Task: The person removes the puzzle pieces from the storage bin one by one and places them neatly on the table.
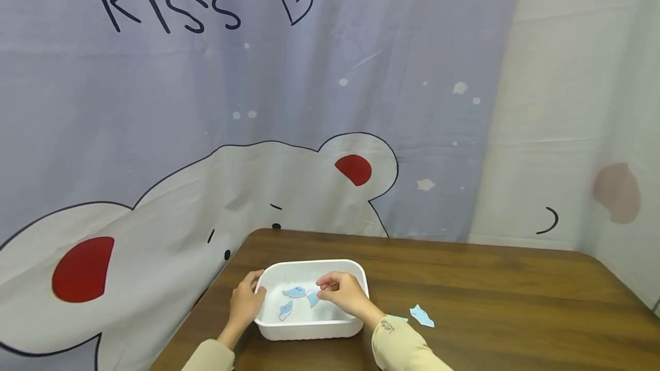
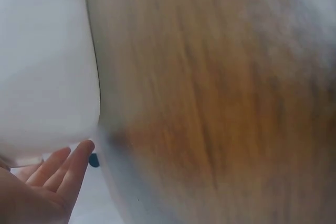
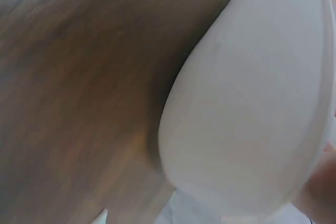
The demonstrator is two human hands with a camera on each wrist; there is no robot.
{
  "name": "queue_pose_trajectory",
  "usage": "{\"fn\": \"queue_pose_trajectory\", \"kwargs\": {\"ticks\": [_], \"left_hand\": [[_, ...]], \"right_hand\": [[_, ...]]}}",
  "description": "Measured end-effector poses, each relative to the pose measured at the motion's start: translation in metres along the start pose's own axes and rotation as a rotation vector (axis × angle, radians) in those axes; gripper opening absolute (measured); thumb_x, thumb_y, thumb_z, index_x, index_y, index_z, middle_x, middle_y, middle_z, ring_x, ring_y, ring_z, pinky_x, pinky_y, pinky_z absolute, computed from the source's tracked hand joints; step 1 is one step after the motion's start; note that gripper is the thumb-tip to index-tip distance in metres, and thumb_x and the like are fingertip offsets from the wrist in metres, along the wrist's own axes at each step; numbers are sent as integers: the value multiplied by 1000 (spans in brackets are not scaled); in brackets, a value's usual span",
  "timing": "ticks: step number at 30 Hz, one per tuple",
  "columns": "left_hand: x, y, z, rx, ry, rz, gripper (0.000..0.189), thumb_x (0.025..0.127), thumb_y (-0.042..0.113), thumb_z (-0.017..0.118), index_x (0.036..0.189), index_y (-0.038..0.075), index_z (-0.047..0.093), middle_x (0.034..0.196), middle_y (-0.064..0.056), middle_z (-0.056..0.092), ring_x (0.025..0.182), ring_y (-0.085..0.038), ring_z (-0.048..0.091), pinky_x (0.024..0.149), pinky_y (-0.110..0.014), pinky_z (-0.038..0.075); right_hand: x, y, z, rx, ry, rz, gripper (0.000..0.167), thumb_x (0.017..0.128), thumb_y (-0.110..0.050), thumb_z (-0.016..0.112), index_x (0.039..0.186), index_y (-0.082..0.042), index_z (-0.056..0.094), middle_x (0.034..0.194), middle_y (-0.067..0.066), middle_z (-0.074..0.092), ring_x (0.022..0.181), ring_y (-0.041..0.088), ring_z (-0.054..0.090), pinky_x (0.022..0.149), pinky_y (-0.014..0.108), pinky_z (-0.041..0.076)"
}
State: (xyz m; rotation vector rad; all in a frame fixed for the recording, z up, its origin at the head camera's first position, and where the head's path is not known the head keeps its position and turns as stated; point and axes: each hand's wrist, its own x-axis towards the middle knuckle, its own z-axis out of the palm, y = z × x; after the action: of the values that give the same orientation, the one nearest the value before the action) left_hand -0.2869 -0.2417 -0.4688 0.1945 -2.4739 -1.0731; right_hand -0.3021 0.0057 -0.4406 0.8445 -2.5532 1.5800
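Observation:
A white plastic tub [image 1: 309, 331] stands on the table. My left hand [image 1: 246, 302] grips its left side, thumb at the rim; in the left wrist view, the fingers [image 2: 79, 171] lie against the outer wall. My right hand [image 1: 344, 292] reaches over the tub, thumb and fingertips pinching a torn piece of blue paper [image 1: 312, 299]. Two other torn pieces lie on the tub's floor: a blue scrap [image 1: 294, 292] near the middle and a blue-and-white scrap [image 1: 286, 310] nearer the front left. The right wrist view shows mostly the tub's outer wall [image 3: 241, 93].
On the brown wooden table [image 1: 490, 291], right of the tub, lies a light blue scrap [image 1: 422, 316]. Another blue scrap [image 1: 398, 318] shows partly behind my right wrist. A printed curtain [image 1: 309, 85] hangs behind the table and along its left side.

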Motion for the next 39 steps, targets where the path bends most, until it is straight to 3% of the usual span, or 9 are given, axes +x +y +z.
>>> {"fn": "queue_pose_trajectory", "kwargs": {"ticks": [15, 22, 30, 39], "left_hand": [[2, 1, -1, -57, 4, -75, 40, 87, 7, 57, 127, 2, 61, 109, -27, 70, 103, -43, 68, 82, -49, 52], [-2, 1, 0, -90, -8, -96, 41, 86, 7, 59, 126, 2, 62, 107, -27, 70, 94, -40, 71, 68, -37, 55], [-6, 0, 0, -99, -15, -88, 42, 85, 7, 60, 127, 1, 61, 106, -29, 70, 88, -39, 73, 61, -33, 54], [-5, -1, 2, -89, -4, -77, 43, 84, 8, 59, 127, 2, 62, 106, -27, 70, 90, -39, 72, 66, -37, 54]], "right_hand": [[19, -5, 38, 44, -63, 44, 22, 75, 3, 74, 96, 10, 71, 85, 19, 73, 73, 11, 65, 67, 17, 49], [26, -4, 57, 16, -110, 48, 29, 70, 6, 76, 98, 9, 71, 89, 20, 72, 73, 9, 61, 68, 17, 48], [31, 5, 71, -110, -131, 33, 37, 68, 0, 77, 104, -5, 74, 96, 7, 73, 85, 18, 65, 74, 20, 47], [34, 1, 72, -296, -187, 38, 49, 67, -8, 81, 115, -9, 71, 112, 7, 74, 107, 26, 67, 94, 31, 50]]}}
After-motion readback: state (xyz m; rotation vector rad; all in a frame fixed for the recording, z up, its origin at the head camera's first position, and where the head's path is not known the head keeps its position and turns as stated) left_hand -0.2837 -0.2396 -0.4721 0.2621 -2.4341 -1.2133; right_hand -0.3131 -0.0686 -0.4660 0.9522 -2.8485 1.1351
